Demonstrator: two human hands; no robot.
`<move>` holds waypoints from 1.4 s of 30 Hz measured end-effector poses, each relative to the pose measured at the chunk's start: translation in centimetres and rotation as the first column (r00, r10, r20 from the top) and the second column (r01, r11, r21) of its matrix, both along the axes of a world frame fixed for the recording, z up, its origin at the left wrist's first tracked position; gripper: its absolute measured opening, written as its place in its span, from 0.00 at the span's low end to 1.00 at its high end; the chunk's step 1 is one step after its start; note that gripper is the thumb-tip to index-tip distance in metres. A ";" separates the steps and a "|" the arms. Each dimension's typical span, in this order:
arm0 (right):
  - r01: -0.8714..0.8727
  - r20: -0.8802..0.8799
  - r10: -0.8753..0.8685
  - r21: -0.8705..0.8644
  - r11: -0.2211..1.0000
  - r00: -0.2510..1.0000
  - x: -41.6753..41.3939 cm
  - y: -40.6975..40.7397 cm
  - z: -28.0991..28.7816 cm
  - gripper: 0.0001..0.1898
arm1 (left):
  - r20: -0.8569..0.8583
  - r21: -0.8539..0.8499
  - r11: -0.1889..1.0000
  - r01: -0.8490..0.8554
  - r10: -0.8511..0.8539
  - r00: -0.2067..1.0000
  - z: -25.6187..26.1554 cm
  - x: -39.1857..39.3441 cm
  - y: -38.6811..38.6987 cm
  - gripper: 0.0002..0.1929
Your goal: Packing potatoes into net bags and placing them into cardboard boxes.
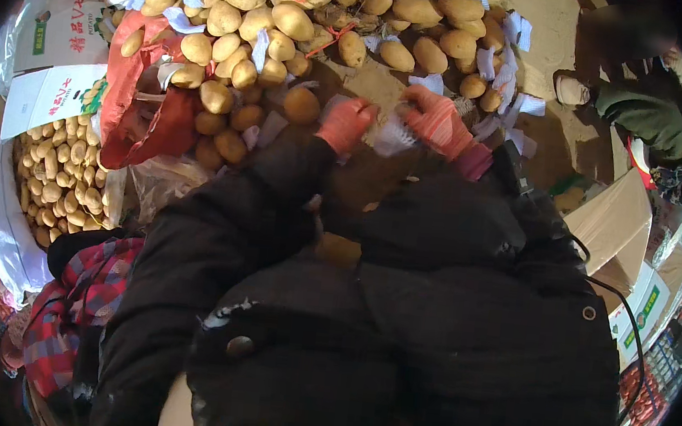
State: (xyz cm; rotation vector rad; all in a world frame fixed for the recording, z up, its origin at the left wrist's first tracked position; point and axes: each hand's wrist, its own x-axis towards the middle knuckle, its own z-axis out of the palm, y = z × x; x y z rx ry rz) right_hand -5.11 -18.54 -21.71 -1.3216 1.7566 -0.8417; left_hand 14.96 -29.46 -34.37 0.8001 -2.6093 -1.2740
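Note:
Both my hands wear orange-pink knit gloves and are raised in front of a heap of potatoes [291,21]. My left hand [346,125] has its fingers curled, close to a loose brown potato [301,106]. To its right, my right hand [439,121] is bent inward with blurred fingertips. A white foam-net sleeve [393,135], also blurred, lies in the gap between the hands. Whether either hand grips it cannot be made out. More white sleeves [521,104] are scattered by the heap's right edge, near my right hand.
At left stand a red mesh sack [125,124] and an open carton of small potatoes [67,177] with printed flaps. A person in a plaid sleeve [90,293] is close at lower left. Another person [645,119] sits at upper right, above cardboard boxes [611,220].

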 end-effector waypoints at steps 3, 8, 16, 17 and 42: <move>0.042 -0.088 -0.045 -0.037 0.998 0.995 -1.4 1.4 -3.6 0.16 | 0.445 -0.532 0.783 0.324 -0.068 0.893 2.4 2.5 -4.5 0.24; 0.088 0.055 -0.090 0.035 0.996 0.994 -1.7 2.1 -2.1 0.23 | 0.700 -0.412 0.826 0.383 0.018 0.714 2.5 4.4 -7.0 0.31; 0.374 0.207 -0.321 -0.319 0.871 0.924 -2.3 1.0 6.0 0.29 | -0.084 0.995 0.094 0.041 0.515 0.853 18.5 -8.3 0.8 0.23; 0.496 0.490 -0.338 -0.238 0.835 0.804 -3.1 1.4 8.0 0.32 | -0.042 0.993 0.120 -0.019 0.486 0.873 18.5 -8.5 0.8 0.25; 0.951 -0.259 -0.962 0.309 0.000 0.084 -17.9 56.8 6.4 0.19 | 0.314 -0.225 0.906 0.360 -0.282 0.906 2.5 -14.3 1.5 0.23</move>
